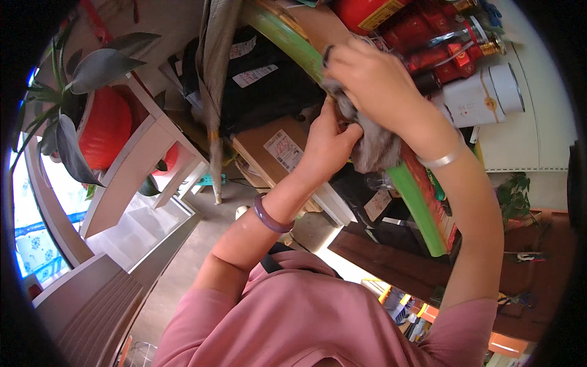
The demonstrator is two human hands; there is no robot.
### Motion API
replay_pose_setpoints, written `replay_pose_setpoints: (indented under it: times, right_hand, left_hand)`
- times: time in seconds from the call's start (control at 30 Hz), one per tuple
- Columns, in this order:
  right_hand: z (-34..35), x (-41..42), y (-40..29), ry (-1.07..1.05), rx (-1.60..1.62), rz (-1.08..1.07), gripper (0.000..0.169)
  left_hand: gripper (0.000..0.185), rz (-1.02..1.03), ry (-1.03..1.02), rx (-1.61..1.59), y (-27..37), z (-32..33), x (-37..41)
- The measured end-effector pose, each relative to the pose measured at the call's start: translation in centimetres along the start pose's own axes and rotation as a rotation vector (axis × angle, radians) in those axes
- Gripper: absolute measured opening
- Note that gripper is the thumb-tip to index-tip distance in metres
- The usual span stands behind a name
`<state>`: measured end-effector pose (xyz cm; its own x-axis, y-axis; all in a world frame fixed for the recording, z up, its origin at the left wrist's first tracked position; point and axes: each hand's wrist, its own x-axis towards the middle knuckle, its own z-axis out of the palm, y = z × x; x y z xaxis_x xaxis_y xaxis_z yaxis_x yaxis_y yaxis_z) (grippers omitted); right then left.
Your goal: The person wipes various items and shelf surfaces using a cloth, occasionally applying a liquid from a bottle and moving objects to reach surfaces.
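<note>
A fuzzy grey cloth (373, 147) is bunched at the green front edge (415, 206) of a shelf. My right hand (378, 85), wearing a dark ring and a silver bracelet, is closed over the cloth's upper part, its fingertips partly hidden. Just below it, my left hand (332, 142) pinches the cloth's near side between thumb and fingers. A purple bangle (271, 214) circles my left wrist. Whatever lies under the cloth and between the two hands is hidden.
Behind my right hand stand a white canister (481, 98), a clear bottle (458, 43) and red containers (367, 11). Below the shelf are cardboard boxes (261, 137) and black wrapped packages (257, 98). A long grey wrapped item (214, 82) hangs left; beyond is a potted plant (105, 128).
</note>
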<state>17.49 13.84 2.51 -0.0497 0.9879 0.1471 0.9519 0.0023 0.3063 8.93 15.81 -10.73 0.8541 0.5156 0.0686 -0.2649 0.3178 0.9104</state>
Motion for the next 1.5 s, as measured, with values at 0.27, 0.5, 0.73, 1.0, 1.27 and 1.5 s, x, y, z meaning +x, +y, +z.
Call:
replay_pose_setpoints:
  times: [0.27, 0.5, 0.73, 1.0, 1.27, 1.5]
  right_hand:
    - [-1.0, 0.7, 0.6, -0.047, 0.008, -0.087, 0.031]
    - [-2.8, 0.6, 1.7, -0.236, -0.071, -0.077, 0.039]
    - [-1.3, 1.7, 2.5, -0.216, -0.142, -0.148, 0.038]
    - [-3.8, -2.7, 1.1, -0.431, 0.014, -0.076, 0.037]
    - [-6.3, -9.6, -0.8, -0.557, 0.117, 0.077, 0.054]
    - [-7.6, -13.2, -2.3, -0.542, 0.078, 0.11, 0.052]
  left_hand:
    - [0.069, -0.039, -0.036, 0.023, 0.5, 0.2, -0.1]
    - [0.069, 0.056, -0.017, -0.082, 0.5, -0.1, -0.2]
    - [0.06, -0.082, -0.041, -0.093, 1.5, 0.5, -0.6]
    - [0.055, -0.084, -0.075, -0.269, 1.6, 0.1, -0.2]
    - [0.034, -0.166, -0.092, -0.256, 2.7, 0.6, -0.5]
    - [0.028, -0.162, -0.104, -0.234, 2.6, 0.7, -0.4]
